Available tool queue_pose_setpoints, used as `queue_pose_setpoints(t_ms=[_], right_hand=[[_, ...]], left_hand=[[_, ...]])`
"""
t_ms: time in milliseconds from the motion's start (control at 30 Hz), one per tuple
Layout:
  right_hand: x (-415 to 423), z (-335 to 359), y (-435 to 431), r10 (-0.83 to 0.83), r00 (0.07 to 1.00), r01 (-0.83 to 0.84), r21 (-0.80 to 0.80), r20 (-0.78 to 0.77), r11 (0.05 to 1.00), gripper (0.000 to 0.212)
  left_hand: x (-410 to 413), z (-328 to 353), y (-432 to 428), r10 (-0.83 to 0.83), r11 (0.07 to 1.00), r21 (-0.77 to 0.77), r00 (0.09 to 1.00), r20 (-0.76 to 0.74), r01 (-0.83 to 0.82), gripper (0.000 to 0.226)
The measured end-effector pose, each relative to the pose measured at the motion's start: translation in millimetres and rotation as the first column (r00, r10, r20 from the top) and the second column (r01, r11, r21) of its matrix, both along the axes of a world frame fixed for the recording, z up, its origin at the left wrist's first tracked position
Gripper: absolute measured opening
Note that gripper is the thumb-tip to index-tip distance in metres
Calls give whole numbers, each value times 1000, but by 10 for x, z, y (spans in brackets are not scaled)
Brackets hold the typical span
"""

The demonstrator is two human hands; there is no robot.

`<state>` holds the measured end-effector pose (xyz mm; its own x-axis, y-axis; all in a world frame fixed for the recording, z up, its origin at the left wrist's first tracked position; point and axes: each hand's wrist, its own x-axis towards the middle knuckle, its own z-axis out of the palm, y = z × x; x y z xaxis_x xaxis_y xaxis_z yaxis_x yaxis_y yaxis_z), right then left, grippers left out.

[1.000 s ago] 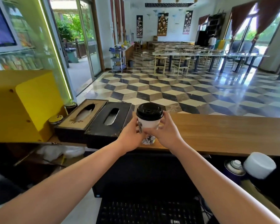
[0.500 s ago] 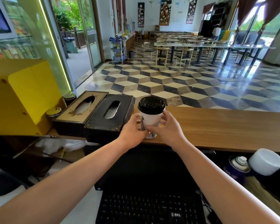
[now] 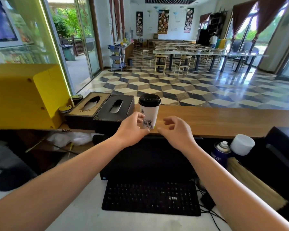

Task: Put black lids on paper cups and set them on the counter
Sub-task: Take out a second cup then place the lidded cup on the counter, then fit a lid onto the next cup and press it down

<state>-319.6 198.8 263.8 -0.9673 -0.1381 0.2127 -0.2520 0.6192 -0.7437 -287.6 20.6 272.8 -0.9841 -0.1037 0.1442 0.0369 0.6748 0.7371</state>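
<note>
A white paper cup (image 3: 149, 115) with a dark printed pattern stands upright on the wooden counter (image 3: 223, 120), close to its near edge. A black lid (image 3: 149, 99) sits on top of it. My left hand (image 3: 132, 129) is just left of the cup's base, fingers curled apart, holding nothing; its fingertips are near the cup wall. My right hand (image 3: 175, 130) is a short way to the right of the cup, fingers spread and empty.
Two tissue boxes (image 3: 114, 110) (image 3: 88, 108) stand on the counter left of the cup, beside a yellow cabinet (image 3: 23, 95). Below the counter are a black keyboard (image 3: 151, 198), a spray can (image 3: 221, 153) and a white cup lying sideways (image 3: 242, 144). Small jars (image 3: 65, 108) sit by the boxes.
Both hands held the lidded cup earlier and lowered it onto the counter. Now both have let go and drawn back, the right hand farther away.
</note>
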Motion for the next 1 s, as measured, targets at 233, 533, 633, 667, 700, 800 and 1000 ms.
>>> queue_pose_setpoints(t_ms=[233, 533, 633, 667, 700, 800, 1000], right_hand=[[704, -168, 382, 104, 984, -123, 133, 144, 983, 48], [1517, -1200, 708, 125, 884, -281, 299, 450, 912, 66], [1769, -1508, 774, 148, 825, -401, 380, 545, 834, 84], [1843, -1584, 784, 158, 811, -436, 401, 564, 805, 89], [1908, -1645, 786, 169, 802, -463, 420, 572, 781, 91], [2041, -1787, 735, 200, 812, -508, 493, 549, 706, 86], [2123, -1981, 594, 222, 831, -539, 642, 509, 546, 77]], left_hand=[[693, -256, 266, -97, 992, -73, 994, 43, 100, 54], [1338, -1415, 546, -156, 987, 25, 926, 343, 157, 57], [1580, -1833, 588, -184, 982, 41, 868, 461, 187, 63], [1657, -1967, 594, -182, 982, 43, 854, 487, 185, 64], [1731, -2095, 604, -178, 983, 50, 842, 509, 177, 64], [1920, -2461, 649, -165, 985, 64, 801, 576, 157, 63], [2202, -2843, 815, -133, 964, 259, 734, 666, -60, 68]])
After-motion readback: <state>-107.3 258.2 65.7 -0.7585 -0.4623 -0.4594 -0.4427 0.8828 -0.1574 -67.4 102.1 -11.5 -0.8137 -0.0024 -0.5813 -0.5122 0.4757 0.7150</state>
